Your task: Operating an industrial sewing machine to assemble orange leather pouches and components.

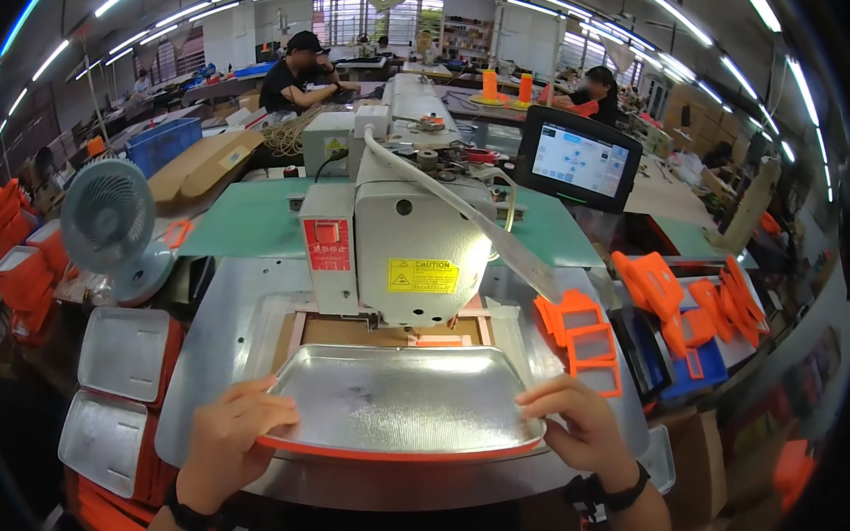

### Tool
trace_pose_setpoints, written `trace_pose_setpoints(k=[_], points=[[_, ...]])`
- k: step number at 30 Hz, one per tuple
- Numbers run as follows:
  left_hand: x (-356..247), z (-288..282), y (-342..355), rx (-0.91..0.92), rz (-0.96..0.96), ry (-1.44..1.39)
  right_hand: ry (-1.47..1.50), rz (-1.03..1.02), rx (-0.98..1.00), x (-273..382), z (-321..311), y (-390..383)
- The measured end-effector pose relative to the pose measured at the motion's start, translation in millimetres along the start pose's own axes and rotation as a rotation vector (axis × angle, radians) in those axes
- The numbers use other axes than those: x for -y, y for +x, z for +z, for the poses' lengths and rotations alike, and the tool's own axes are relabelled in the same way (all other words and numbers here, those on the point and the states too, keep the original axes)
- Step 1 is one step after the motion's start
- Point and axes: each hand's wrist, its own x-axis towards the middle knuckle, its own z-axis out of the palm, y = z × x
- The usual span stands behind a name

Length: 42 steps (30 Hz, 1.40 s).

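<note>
Under the sewing machine (399, 238), a silver panel (394, 399) is held flat on the bench (224, 326); the left hand (227, 443) is clamped on its left edge. The right hand (576, 427) is closed on its right corner, fingers (540, 395) together.

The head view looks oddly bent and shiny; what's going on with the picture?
Head view: fisheye lens bows the ceiling light strips and blackens the corners; the silver panel between the left hand and right hand glares under the lights; background workers look soft.

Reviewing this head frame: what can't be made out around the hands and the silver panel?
Head view only:
- Needle area: hidden behind the sewing machine head.
- Silver panel far edge: tucked under the machine.
- Left hand and right hand: fingertips beneath the panel unseen.
- Touchscreen: contents too small.
</note>
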Motion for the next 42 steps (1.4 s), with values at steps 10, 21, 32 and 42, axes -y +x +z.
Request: trace_pose_setpoints(k=[10, 21, 32, 42], points=[[24.5, 11.2, 16.8, 0.041, 0.004, 0.039, -0.017, 0.028, 0.098, -18.6, 0.0, 31.8], [29.1, 23.4, 6.4, 0.416, -0.012, 0.078, -0.393, -0.079, 0.323, -44.9, 16.0, 23.1], [29.3, 33.0, -0.2, 0.508, -0.037, 0.084, -0.443, -0.148, 0.369, -47.9, 19.3, 24.6], [14.9, 25.9, 13.2, 0.542, 0.033, 0.197, -0.525, -0.087, 0.465, -39.0, 18.9, 28.3]])
